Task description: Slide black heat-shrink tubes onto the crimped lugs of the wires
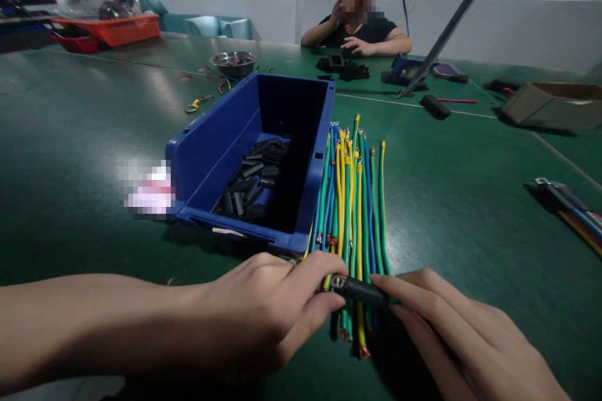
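My left hand (277,307) pinches a green-yellow wire (327,282) close to its metal terminal (337,283). Between thumb and fingers, my right hand (451,313) grips a black sleeve (364,292), whose left end meets the terminal. Under and beyond both hands lie several green, yellow and blue wires (348,194), some with bare copper ends toward me. Left of these wires stands a blue bin (207,131) with several short black sleeves (254,169) inside.
Across the green table (451,194) a person (357,31) sits behind black parts (345,67). A metal bowl (234,62) and an orange basket (126,30) are at the back left. On the right are a cardboard box (555,103) and a cable bundle (571,203).
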A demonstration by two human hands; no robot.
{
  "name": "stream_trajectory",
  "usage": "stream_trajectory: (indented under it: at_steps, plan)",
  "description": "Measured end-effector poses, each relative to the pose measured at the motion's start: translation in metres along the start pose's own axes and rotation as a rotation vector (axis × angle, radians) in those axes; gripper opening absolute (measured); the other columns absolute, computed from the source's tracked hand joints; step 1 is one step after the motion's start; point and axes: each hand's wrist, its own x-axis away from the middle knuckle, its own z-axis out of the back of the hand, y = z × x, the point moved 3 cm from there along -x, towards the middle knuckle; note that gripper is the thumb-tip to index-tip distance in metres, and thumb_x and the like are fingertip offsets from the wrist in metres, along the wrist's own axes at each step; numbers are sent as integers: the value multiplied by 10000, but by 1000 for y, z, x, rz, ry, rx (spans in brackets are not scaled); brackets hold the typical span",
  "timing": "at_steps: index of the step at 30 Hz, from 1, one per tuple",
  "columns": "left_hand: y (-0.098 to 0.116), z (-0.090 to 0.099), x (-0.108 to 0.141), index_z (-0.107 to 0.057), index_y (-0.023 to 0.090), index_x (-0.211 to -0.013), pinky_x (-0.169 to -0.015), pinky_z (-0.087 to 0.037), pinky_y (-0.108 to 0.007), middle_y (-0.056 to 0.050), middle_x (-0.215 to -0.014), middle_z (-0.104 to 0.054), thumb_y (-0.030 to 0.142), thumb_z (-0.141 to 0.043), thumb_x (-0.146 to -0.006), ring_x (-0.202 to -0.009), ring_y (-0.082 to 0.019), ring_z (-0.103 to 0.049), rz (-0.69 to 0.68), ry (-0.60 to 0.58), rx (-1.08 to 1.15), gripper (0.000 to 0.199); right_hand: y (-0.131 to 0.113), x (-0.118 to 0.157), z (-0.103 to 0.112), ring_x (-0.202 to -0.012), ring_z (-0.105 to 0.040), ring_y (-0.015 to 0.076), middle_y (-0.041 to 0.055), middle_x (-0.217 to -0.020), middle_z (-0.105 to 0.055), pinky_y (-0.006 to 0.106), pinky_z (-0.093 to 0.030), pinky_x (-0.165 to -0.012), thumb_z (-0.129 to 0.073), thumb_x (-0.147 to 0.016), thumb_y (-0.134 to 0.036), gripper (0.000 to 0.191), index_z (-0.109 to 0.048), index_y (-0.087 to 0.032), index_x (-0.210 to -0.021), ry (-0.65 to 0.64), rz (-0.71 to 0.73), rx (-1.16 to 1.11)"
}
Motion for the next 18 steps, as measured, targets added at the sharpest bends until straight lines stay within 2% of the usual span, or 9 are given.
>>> stream_trajectory:
  at_steps: [4,8,12,15,18]
  plan:
    - [0,-4,6,-464,194,-1136,-410,-303,-197,88,-551,-450,237,-402,-993,-387,-98,-386,150,-61,75,161,-1,3,1,-636,-628,63,5,-790,-629,124,-485,-554,-415,-944,-177,249,-556,-169,-1150,19,-10,45]
    - [0,-7,12,-520,215,-1037,-465,-330,-179,59,-620,-542,224,-400,-988,-500,-104,-466,262,-92,148,130,0,6,0,-658,-631,62,14,-823,-638,126,-486,-570,-412,-952,-185,266,-548,-167,-1179,10,-5,61]
    - [4,-1,3,-545,201,-876,-482,-327,-167,54,-563,-533,285,-331,-1014,-561,-105,-507,418,-127,277,268,-3,2,2,-609,-607,65,9,-777,-621,139,-471,-535,-432,-936,-158,268,-547,-157,-1179,23,26,76]
    - [8,1,-5,-537,187,-869,-491,-315,-170,87,-512,-496,325,-370,-1005,-472,-74,-435,625,-334,531,256,-6,-3,3,-540,-573,62,-1,-715,-595,144,-438,-472,-409,-941,-170,282,-542,-129,-1186,43,40,78]
    - [9,5,-8,-517,188,-851,-515,-311,-197,81,-559,-520,359,-347,-1004,-461,-67,-406,714,-386,565,286,-8,-3,1,-579,-597,66,14,-764,-620,150,-457,-494,-443,-958,-260,301,-547,-126,-1207,54,51,109]
